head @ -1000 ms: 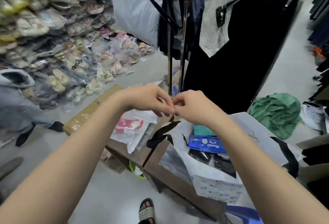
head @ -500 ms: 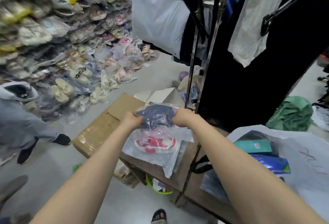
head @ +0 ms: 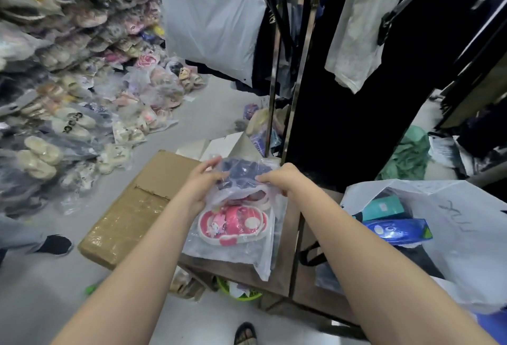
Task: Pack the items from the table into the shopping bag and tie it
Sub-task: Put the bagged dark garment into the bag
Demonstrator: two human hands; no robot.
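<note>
A clear packet with something dark blue inside [head: 241, 173] is held between both hands just above the brown table [head: 285, 270]. My left hand [head: 203, 180] grips its left edge and my right hand [head: 279, 180] pinches its right edge. Under it lies a clear packet of pink and white slippers [head: 233, 224] flat on the table. The white shopping bag [head: 463, 224] lies open at the right, with a teal box [head: 384, 207] and a blue packet [head: 397, 231] inside.
A taped cardboard box [head: 131, 213] sits left of the table. Piles of bagged slippers [head: 68, 97] cover the floor at left. A metal clothes rack [head: 290, 84] with hanging garments stands behind the table. A green basket [head: 238, 292] sits under it. Someone's black shoe [head: 55, 244] is at far left.
My hands left the shopping bag, moved left to the stacked packets and took hold of the dark blue packet. The view swung left, so the bag now sits at the right.
</note>
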